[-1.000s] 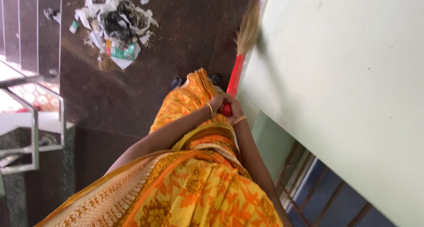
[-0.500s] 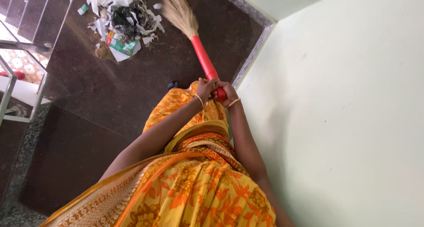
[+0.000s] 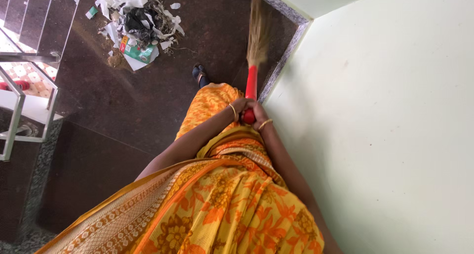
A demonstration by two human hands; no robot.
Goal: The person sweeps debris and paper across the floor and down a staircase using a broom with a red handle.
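Both my hands grip the end of a broom's red handle [image 3: 251, 83] in front of my waist. My left hand [image 3: 240, 105] and my right hand [image 3: 257, 110] sit side by side on it, each wrist with a gold bangle. The broom's straw bristles [image 3: 257, 31] rest on the dark brown floor close to the grey skirting at the wall corner. A pile of rubbish [image 3: 140, 24], made of torn paper, black plastic and a green packet, lies on the floor to the far left of the bristles. My orange and yellow flowered garment fills the lower view.
A pale green wall [image 3: 385, 125] runs along the right. A metal stair railing [image 3: 19, 101] and steps stand at the left edge. My foot in a black sandal [image 3: 199, 75] is on the floor between the pile and the broom.
The broom has swung from pointing left, near the rubbish pile, to pointing straight ahead beside the wall corner. Both hands stayed on the handle.
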